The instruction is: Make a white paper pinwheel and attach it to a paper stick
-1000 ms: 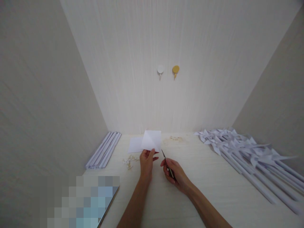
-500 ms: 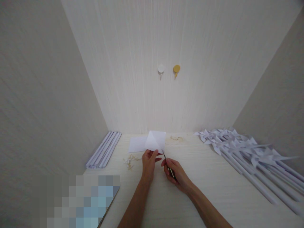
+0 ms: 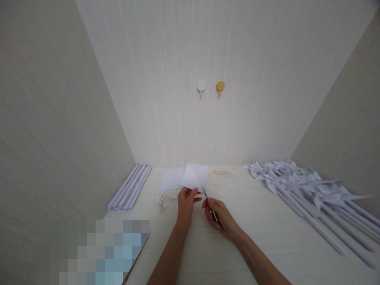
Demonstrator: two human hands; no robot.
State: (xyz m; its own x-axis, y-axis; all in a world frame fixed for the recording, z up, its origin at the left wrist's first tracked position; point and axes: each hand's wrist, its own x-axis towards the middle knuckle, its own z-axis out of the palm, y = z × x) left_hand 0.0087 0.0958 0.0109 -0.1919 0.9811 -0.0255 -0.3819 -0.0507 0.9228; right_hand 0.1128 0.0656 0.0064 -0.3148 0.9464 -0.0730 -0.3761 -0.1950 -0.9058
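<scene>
My left hand (image 3: 185, 204) pinches the lower corner of a white creased paper square (image 3: 195, 176) and holds it up above the table. My right hand (image 3: 220, 215) grips small scissors (image 3: 208, 202), and their blades point up at the square's lower right edge. A second white sheet (image 3: 170, 180) lies flat on the table just behind and left of the held square.
Several rolled white paper sticks (image 3: 130, 187) lie at the left wall. A pile of white paper pinwheels on sticks (image 3: 308, 188) fills the right side. Small pins or fasteners (image 3: 162, 201) lie near my left hand, more (image 3: 220, 173) by the back wall. Two round hooks (image 3: 210, 86) hang on the wall.
The paper square has shifted a little to the right and turned slightly in my left hand. The scissor blades have come closer to its lower edge.
</scene>
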